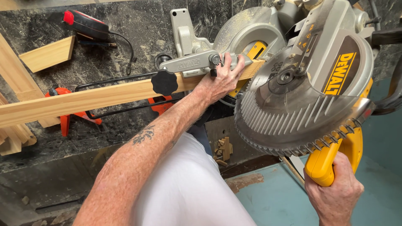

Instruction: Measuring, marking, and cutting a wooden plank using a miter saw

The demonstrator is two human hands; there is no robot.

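Head view of a mitre saw [310, 75] in use, its toothed circular blade [289, 125] behind a clear ribbed guard filling the 1 to 3 o'clock part of the picture. The left hand [220, 79] lies near the centre, slightly toward 12 o'clock, pressed flat on a long pale wooden strip [96, 98]; its fingers are spread a little and curl over the strip's far edge against the grey clamp arm [190, 62], just left of the blade. The strip runs from the 9 o'clock edge, rising gently, to end under the saw at about 1 o'clock, so the hand touches it close to the blade while most of its length lies well apart at 9 o'clock. A black lobed knob [164, 82] sits on the strip just beside the wrist at 9 o'clock of the hand. The right hand [335, 190], at 5 o'clock, is wrapped around the yellow handle [324, 165] of the saw, fingers closed tight on it. At 10 o'clock a short offcut of wood [48, 54] and a red and black tool with a cord [86, 23] lie on the dark, dusty bench [125, 37]. An orange bar clamp [67, 119] lies beneath the strip at 9 o'clock. Small wood scraps [222, 150] lie below the saw near the centre, and a blue-green floor [276, 201] shows at 5 o'clock.
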